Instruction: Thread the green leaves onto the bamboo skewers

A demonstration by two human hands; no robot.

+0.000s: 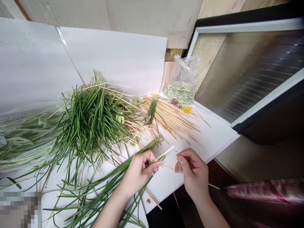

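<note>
Along the left edge of the white counter (213, 139), a clear plastic sheet (26, 148) wrapped around more leaves. Just right of it, a big heap of long green leaves (95, 117), with loose blades trailing over the near edge of the counter and under the left wrist.

Near the front edge, the left hand (139, 171), thumb and fingers pinched together on a pale green stalk (163, 154). The stalk's free end angling up and to the right, toward the back right corner of the counter.

Just beside those fingertips, the left end of a thin wooden stick (213, 186). Its long axis running almost crosswise, sloping down to the right, passing beneath the right hand (192, 172) and out past the counter's near edge. Right hand curled, fingertips toward the left hand and nearer the stick's middle; whether clamped on the stick, impossible to tell, the palm hiding that stretch.

Toward the back, a spread of wooden skewers (171, 118), a yellow packet (179, 107) under their far ends, and a plastic bag (181, 83) of small green pieces in the back corner. Farther right, beyond the counter, a metal panel (249, 76) in a white frame.
</note>
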